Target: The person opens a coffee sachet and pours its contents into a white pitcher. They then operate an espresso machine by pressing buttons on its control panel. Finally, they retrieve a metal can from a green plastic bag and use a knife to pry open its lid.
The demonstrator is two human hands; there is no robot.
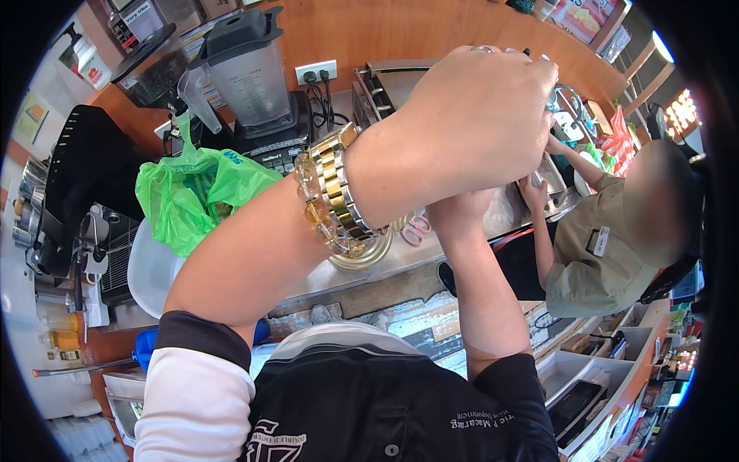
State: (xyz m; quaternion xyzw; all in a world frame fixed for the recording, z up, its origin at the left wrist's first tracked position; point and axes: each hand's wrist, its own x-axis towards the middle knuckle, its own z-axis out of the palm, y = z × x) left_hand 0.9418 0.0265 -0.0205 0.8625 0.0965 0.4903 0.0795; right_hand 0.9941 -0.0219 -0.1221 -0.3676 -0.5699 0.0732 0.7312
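Observation:
My left hand (pixel 462 127), with a two-tone metal watch (pixel 340 190), a bead bracelet and a ring, reaches across the counter to the upper right. Its fingers curl away from view, so what it holds cannot be told. Below it is my right hand (pixel 462 211), mostly hidden behind the left hand. Pink-handled scissors (pixel 415 230) lie on the counter just left of my right wrist. A round gold-coloured rim (pixel 366 260) shows partly under my left wrist. The green plastic bag (pixel 173 202) stands left of my left forearm, beside a translucent white tub (pixel 147 271).
A blender (pixel 251 86), a coffee grinder's bean hopper (pixel 153 66) and a black espresso machine (pixel 81 185) stand at the back and left. Cables run to a wall socket (pixel 316 73). At right, a co-worker (pixel 600 248) has both hands near a metal tray (pixel 551 179).

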